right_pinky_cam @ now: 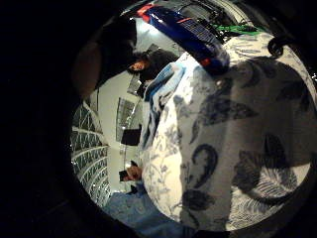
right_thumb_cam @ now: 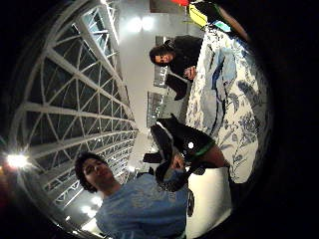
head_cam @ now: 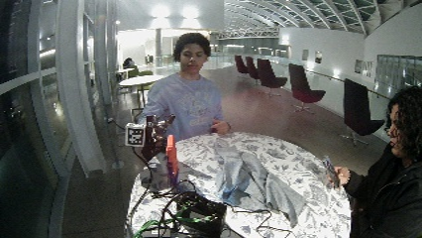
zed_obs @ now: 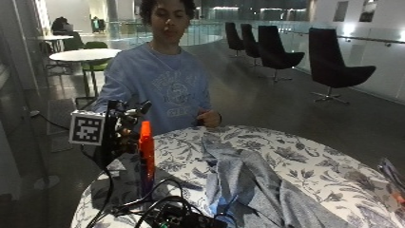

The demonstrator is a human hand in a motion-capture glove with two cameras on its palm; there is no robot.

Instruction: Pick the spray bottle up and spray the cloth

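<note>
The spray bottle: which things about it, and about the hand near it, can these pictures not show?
- Spray bottle: outside view, lower body lost in shadow behind cables; nozzle direction too small to see.
- Gloved right hand: outside view, contact with the bottle unclear; fingers too dark to read.
- Cloth: outside view, near end cut off by the picture's edge.

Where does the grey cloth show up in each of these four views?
Outside view: cloth lies mid-table on the floral tablecloth, to the side of the orange-topped spray bottle.
Wide outside view: cloth mid-table, beside the spray bottle.
Thumb side palm view: cloth lies on the tablecloth.
Little finger side palm view: cloth at the tablecloth's edge.
Shared landmark: the floral tablecloth.
</note>
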